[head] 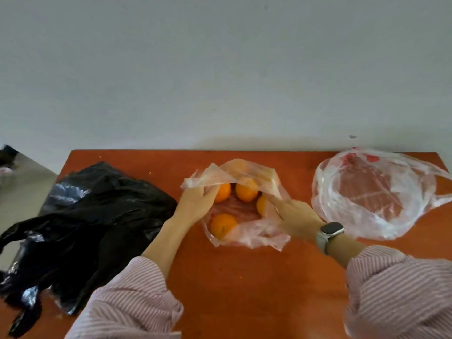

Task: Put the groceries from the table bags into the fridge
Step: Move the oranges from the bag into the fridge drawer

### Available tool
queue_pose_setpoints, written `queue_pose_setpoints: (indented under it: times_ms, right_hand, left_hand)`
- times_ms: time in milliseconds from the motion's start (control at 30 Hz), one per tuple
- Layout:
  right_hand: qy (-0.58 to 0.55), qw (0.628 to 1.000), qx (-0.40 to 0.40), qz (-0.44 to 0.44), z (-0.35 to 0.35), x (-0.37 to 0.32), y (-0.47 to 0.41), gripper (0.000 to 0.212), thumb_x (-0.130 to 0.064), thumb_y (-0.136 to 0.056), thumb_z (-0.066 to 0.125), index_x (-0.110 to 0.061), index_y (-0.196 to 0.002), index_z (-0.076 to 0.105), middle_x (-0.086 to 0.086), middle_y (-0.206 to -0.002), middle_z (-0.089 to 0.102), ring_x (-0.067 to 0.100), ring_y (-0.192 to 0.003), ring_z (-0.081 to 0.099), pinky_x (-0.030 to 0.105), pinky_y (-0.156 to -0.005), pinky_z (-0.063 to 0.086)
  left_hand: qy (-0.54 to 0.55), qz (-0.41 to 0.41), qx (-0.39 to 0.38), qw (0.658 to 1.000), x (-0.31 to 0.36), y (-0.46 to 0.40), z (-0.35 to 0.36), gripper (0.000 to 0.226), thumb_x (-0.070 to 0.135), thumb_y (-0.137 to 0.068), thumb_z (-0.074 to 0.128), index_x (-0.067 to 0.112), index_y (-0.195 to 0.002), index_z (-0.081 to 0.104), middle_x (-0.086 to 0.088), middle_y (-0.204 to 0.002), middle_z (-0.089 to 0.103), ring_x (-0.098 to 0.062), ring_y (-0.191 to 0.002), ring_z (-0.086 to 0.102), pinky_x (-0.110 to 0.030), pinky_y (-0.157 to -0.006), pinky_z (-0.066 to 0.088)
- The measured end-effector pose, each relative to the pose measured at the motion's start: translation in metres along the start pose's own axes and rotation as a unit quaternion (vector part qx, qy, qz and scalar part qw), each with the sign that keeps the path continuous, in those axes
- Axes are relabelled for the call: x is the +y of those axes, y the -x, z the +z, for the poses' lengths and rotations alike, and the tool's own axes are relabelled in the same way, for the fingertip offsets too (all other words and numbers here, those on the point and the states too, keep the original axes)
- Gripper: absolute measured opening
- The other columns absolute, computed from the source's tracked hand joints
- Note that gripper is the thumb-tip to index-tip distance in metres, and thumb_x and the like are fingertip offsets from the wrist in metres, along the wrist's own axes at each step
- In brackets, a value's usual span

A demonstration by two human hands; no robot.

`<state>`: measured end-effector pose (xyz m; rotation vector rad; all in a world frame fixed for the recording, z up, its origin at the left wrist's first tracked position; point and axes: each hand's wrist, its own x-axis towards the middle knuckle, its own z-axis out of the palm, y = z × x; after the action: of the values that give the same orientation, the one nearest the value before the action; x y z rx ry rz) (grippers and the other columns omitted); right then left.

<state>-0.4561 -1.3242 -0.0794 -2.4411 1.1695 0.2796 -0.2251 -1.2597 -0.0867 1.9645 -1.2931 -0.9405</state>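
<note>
Head view: clear bag (247,231) lies mid-table (244,289), its mouth spread, with oranges (223,225) inside. Left hand (195,204) pinches the bag's left edge; right hand (294,220) grips its right edge. Black bag (85,228) lies at left, white bag (367,192) at right.
</note>
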Motion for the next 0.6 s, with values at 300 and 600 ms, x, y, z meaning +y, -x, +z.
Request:
queue_pose_setpoints:
  times_ms: [300, 600]
  right_hand:
    - [0.020, 0.996, 0.019, 0.083, -0.018, 0.039, -0.084, 0.065, -0.055, -0.090, 0.032, -0.029, -0.144, 0.010, 0.006, -0.151, 0.025, 0.036, -0.126, 0.042, 0.044, -0.100, 0.036]
    - [-0.018, 0.992, 0.110, 0.059, -0.003, 0.046, -0.101, 0.047, -0.033, -0.092, 0.044, -0.021, -0.137, 0.035, 0.015, -0.133, 0.038, 0.036, -0.117, 0.043, 0.045, -0.094, 0.040]
  left_hand:
    - [-0.154, -0.018, -0.030, 0.987, -0.040, -0.091, 0.028, 0.056, 0.053, -0.087, 0.040, 0.028, -0.137, 0.037, 0.001, -0.147, 0.033, -0.025, -0.136, 0.028, -0.048, -0.111, 0.026]
    - [-0.333, 0.332, 0.208, 0.858, -0.009, -0.040, 0.023, 0.025, 0.022, -0.086, 0.050, 0.011, -0.098, 0.069, -0.004, -0.100, 0.070, -0.018, -0.092, 0.065, -0.032, -0.081, 0.049]
